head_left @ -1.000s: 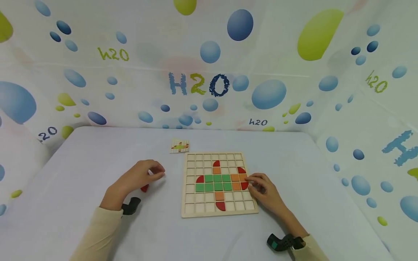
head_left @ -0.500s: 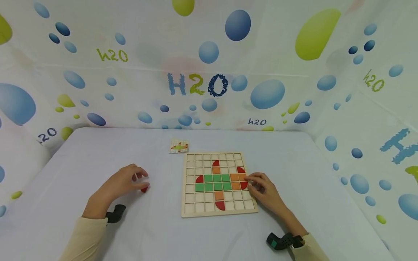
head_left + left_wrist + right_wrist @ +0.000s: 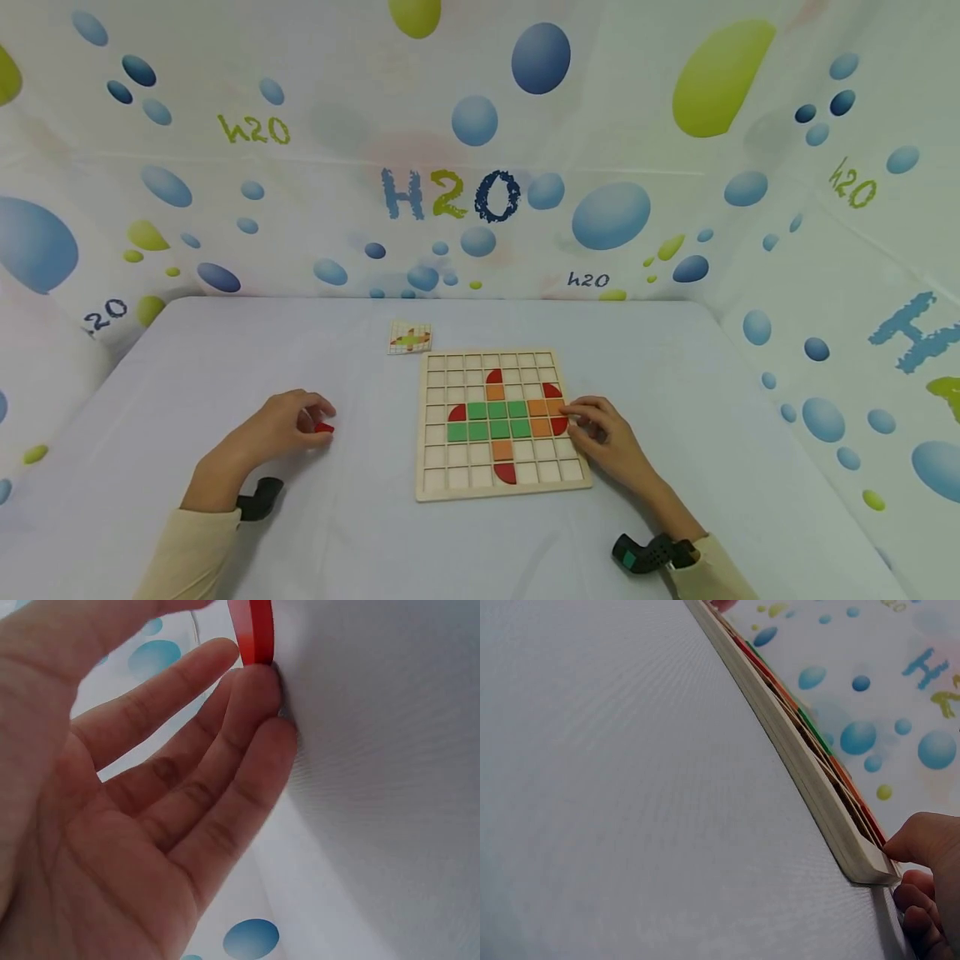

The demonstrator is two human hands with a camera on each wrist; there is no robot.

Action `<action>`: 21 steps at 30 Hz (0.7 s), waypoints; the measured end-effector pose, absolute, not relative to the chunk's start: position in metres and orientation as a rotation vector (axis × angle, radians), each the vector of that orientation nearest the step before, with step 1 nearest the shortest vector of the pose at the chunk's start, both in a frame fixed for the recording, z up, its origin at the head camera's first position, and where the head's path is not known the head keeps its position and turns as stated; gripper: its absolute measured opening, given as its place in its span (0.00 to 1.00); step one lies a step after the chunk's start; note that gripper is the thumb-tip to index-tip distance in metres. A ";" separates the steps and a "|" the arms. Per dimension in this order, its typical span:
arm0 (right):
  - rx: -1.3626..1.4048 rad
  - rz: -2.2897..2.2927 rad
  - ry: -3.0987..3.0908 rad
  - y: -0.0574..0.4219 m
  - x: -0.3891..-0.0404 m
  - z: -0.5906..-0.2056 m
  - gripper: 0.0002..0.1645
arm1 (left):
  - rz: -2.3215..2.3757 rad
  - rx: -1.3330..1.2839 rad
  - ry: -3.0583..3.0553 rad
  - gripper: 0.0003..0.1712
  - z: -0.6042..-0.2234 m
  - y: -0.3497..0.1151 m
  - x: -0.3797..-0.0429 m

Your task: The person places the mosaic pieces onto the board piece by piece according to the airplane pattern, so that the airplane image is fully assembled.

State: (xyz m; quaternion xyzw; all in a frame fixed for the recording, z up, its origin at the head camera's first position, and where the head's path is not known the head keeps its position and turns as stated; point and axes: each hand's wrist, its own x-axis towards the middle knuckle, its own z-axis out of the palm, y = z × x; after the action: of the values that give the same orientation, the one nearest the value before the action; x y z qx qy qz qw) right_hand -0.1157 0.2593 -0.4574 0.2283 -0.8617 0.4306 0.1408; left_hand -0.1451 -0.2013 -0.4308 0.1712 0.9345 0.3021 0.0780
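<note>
My left hand (image 3: pixel 281 427) pinches a red tile (image 3: pixel 324 427) low over the table, left of the wooden grid board (image 3: pixel 431 487). The left wrist view shows the red tile (image 3: pixel 253 630) at the fingertips; its full outline is hidden. My right hand (image 3: pixel 609 435) holds the board's right edge. In the right wrist view, one digit of the right hand (image 3: pixel 928 855) lies on the rim of the board (image 3: pixel 810 772), with other fingers bent beside it. Green tiles (image 3: pixel 498 429), orange tiles (image 3: pixel 502 450) and red rounded tiles (image 3: pixel 506 473) sit in its cells.
A small pattern card (image 3: pixel 410 337) lies behind the board's far left corner. White cloth (image 3: pixel 375 542) covers the table. A printed fabric backdrop (image 3: pixel 337 192) stands at the back and sides.
My left hand has moved left and toward me to the red tile on the table and now pinches it. The right hand stays at the board's edge.
</note>
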 end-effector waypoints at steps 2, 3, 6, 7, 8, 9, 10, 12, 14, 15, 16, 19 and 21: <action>0.654 1.244 -2.494 0.260 -0.116 -0.458 0.16 | 0.912 0.510 2.805 0.17 -0.430 -0.201 -0.144; 0.655 1.246 -2.494 0.260 -0.116 -0.458 0.16 | 0.914 0.500 2.805 0.17 -0.429 -0.202 -0.144; 0.668 1.255 -2.488 0.260 -0.116 -0.458 0.16 | 0.920 0.489 2.804 0.16 -0.429 -0.202 -0.144; 0.672 1.258 -2.485 0.260 -0.116 -0.458 0.16 | 0.924 0.483 2.798 0.16 -0.429 -0.201 -0.143; 0.673 1.258 -2.485 0.260 -0.116 -0.458 0.16 | 0.923 0.480 2.795 0.15 -0.429 -0.201 -0.143; 0.675 1.258 -2.482 0.260 -0.116 -0.458 0.16 | 0.918 0.480 2.792 0.15 -0.430 -0.201 -0.144; 0.676 1.257 -2.481 0.259 -0.116 -0.458 0.16 | 0.913 0.484 2.794 0.15 -0.430 -0.201 -0.144; 0.670 1.253 -2.487 0.259 -0.116 -0.458 0.16 | 0.906 0.467 2.789 0.15 -0.429 -0.200 -0.144; 0.667 1.251 -2.490 0.260 -0.116 -0.458 0.17 | 0.891 0.467 2.790 0.15 -0.429 -0.199 -0.144; 0.667 1.253 -2.489 0.260 -0.116 -0.458 0.17 | 0.888 0.470 2.789 0.14 -0.429 -0.199 -0.144; 0.668 1.252 -2.489 0.260 -0.116 -0.458 0.17 | 0.884 0.466 2.790 0.14 -0.429 -0.197 -0.144; 0.670 1.253 -2.488 0.260 -0.116 -0.458 0.16 | 0.872 0.472 2.794 0.14 -0.429 -0.193 -0.145; 0.672 1.249 -2.489 0.260 -0.116 -0.458 0.16 | 0.873 0.472 2.790 0.14 -0.430 -0.190 -0.145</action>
State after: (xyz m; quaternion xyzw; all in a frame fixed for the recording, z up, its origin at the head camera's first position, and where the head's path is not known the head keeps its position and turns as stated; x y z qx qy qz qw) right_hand -0.1156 0.2597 -0.4576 0.2325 -0.8604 0.4319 0.1380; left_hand -0.1449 -0.1903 -0.4296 0.1587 0.9384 0.2936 0.0899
